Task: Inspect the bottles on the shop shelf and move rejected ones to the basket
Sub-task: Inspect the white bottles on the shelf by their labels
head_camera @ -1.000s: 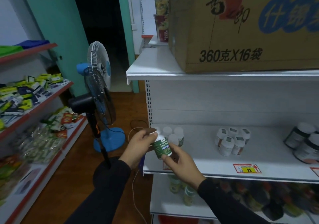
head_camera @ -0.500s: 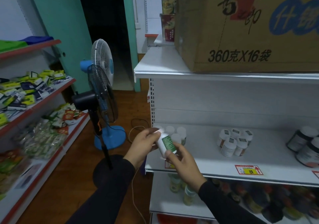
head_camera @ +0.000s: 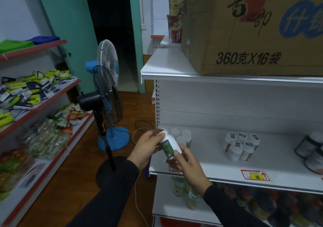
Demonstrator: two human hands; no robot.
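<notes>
Both hands hold one white bottle (head_camera: 169, 145) with a green label, tilted, in front of the left end of the white shelf (head_camera: 218, 167). The left hand (head_camera: 147, 148) has its fingers closed on the cap end; the right hand (head_camera: 187, 165) has its fingers closed around the base. More white bottles (head_camera: 182, 135) stand just behind on the shelf

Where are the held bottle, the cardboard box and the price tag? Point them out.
held bottle (head_camera: 168, 146), head view, green label.
cardboard box (head_camera: 248, 34), head view, printed front face.
price tag (head_camera: 255, 175), head view, yellow middle, on shelf edge.
</notes>
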